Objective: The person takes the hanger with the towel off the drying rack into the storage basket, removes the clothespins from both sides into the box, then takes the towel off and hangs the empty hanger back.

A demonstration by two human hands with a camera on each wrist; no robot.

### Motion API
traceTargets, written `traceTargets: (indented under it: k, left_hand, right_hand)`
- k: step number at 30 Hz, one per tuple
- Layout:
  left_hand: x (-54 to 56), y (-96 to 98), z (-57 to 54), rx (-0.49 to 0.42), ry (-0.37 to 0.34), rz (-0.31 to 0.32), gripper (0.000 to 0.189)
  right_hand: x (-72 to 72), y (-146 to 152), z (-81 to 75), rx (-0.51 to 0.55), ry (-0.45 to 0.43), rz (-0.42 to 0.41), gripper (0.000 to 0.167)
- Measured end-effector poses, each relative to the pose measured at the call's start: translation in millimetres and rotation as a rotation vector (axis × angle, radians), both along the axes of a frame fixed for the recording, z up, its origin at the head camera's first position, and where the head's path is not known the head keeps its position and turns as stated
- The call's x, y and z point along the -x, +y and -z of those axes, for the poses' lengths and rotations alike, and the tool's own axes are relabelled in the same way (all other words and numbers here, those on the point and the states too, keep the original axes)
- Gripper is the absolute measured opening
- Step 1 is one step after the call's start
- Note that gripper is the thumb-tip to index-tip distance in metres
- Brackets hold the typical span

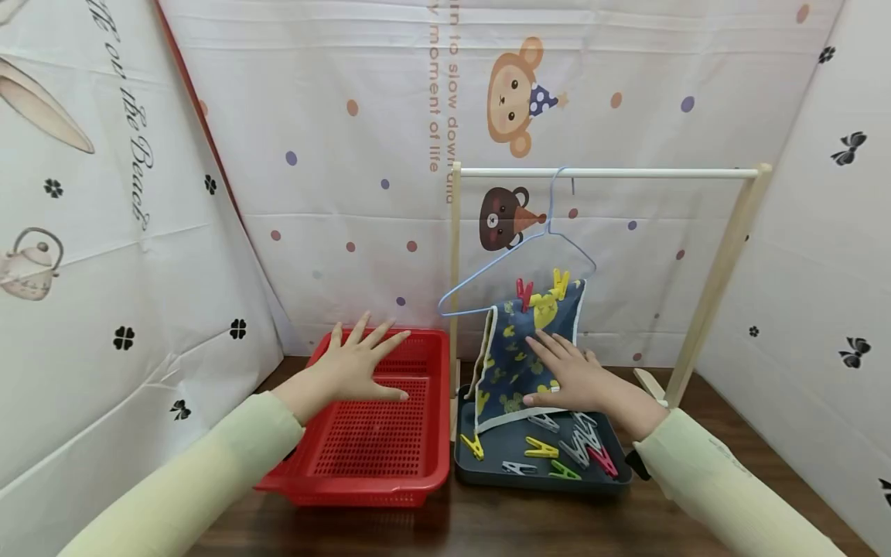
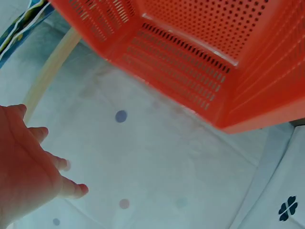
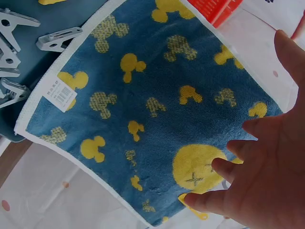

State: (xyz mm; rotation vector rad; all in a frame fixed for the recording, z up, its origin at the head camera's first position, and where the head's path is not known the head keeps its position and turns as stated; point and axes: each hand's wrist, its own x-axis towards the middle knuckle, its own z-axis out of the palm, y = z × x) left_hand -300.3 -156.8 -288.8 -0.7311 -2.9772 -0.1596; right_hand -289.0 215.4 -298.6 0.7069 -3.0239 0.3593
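A blue towel (image 1: 511, 360) with yellow animal-head patterns and white edging hangs folded over the light-blue hanger (image 1: 487, 267). Two pegs pinch its top, a red clothespin (image 1: 524, 294) and a yellow clothespin (image 1: 560, 283). My right hand (image 1: 574, 379) is spread in front of the towel, holding nothing. The right wrist view shows a white label (image 3: 60, 93) near the towel's lower edge. With fingers splayed, my left hand (image 1: 358, 367) hovers empty over the red plastic basket (image 1: 438, 464), whose perforated floor holds nothing.
The hanger hooks onto the white rail (image 1: 647, 173) of a wooden-legged rack. Below the towel, a dark grey tray (image 1: 487, 472) holds several loose clothespins in grey, yellow, green and red. Basket and tray stand side by side on a brown wooden table (image 1: 515, 526), with printed cloth walls around.
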Motion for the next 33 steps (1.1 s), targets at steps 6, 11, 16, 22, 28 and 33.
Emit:
traceTargets:
  k: [6, 11, 16, 22, 28, 33]
  left_hand:
    - [3.4, 7.3, -23.5, 0.008, -0.01, 0.033, 0.103]
    - [7.7, 15.2, -51.1, 0.006, -0.022, 0.077, 0.103]
    - [9.8, 24.0, -77.7, 0.003, -0.02, 0.095, 0.1]
    - [15.0, 34.9, -109.1, -0.091, -0.076, 0.099, 0.095]
    - [23.2, 54.2, -125.9, -0.122, -0.098, 0.103, 0.09]
    - [29.7, 71.0, -132.1, -0.104, -0.126, 0.101, 0.089]
  right_hand:
    - [-2.8, 6.3, 4.0, -0.003, 0.001, 0.007, 0.101]
    - [-5.1, 11.8, 7.0, -0.008, 0.027, -0.004, 0.099]
    - [-7.5, 18.6, 10.5, -0.005, 0.061, -0.034, 0.095]
    - [-8.4, 24.4, 15.3, 0.012, 0.079, -0.075, 0.088]
    - [-10.9, 26.4, 19.2, 0.029, 0.091, -0.08, 0.084]
    - [-13.3, 25.6, 20.8, 0.014, 0.099, -0.056, 0.082]
